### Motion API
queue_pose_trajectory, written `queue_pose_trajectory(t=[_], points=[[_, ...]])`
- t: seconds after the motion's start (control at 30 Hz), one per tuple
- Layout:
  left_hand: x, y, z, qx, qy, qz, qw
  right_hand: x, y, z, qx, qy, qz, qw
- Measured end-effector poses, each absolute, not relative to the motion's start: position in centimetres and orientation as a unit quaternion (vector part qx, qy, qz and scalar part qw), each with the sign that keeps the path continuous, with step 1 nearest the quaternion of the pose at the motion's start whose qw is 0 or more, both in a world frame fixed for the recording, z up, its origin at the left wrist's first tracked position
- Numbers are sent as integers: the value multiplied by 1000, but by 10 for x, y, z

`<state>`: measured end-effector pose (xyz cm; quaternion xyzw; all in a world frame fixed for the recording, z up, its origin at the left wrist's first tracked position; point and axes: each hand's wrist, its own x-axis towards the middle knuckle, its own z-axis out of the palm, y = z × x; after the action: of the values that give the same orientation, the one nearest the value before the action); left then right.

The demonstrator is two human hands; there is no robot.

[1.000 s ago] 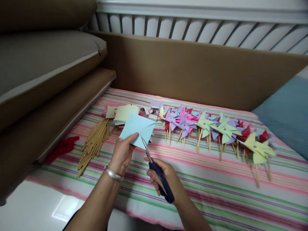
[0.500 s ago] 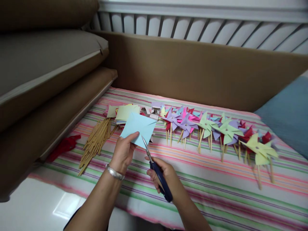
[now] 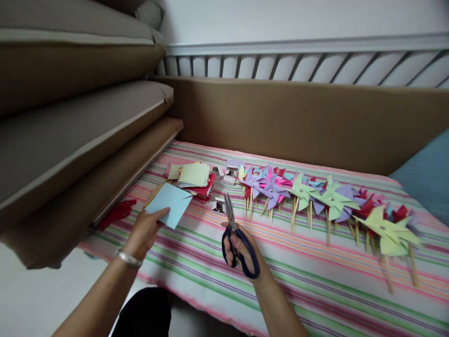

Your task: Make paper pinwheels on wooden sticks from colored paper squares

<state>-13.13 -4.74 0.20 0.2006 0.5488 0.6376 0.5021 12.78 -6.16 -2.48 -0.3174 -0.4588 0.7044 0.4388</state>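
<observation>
My left hand pinches a light blue paper square by its near edge, low over the left part of the striped cloth. My right hand grips blue-handled scissors, blades closed and pointing away, well apart from the paper. A stack of coloured paper squares lies just beyond the blue sheet. The wooden sticks are mostly hidden behind the blue paper.
A long row of finished paper pinwheels on sticks runs to the right across the cloth. Stacked brown cushions crowd the left side, with a red scrap beneath. A brown backrest stands behind, a blue cushion at right.
My left hand has carried the blue paper left and down, away from the scissors. The scissors have left the paper's edge and now point away. The view tilted upward.
</observation>
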Motion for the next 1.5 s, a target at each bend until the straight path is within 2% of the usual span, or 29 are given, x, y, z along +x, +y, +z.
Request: queue_pose_trajectory(t=[0.27,0.7,0.93,1.1,1.33,1.5], points=[[-219,-73,15,221,672,557,436,122,-57,-26,-338,-444,674,484],[-150,-35,29,224,562,574,552,126,-57,-25,-360,-404,661,519],[-136,-40,16,267,579,495,590,130,-55,-21,-356,-402,665,520],[-129,-44,9,275,589,467,599,127,-57,-23,-364,-413,678,488],[-109,-52,26,333,494,426,681,116,-60,-23,-410,-390,660,494],[-98,-58,14,353,538,416,643,117,-60,-22,-393,-371,687,486]])
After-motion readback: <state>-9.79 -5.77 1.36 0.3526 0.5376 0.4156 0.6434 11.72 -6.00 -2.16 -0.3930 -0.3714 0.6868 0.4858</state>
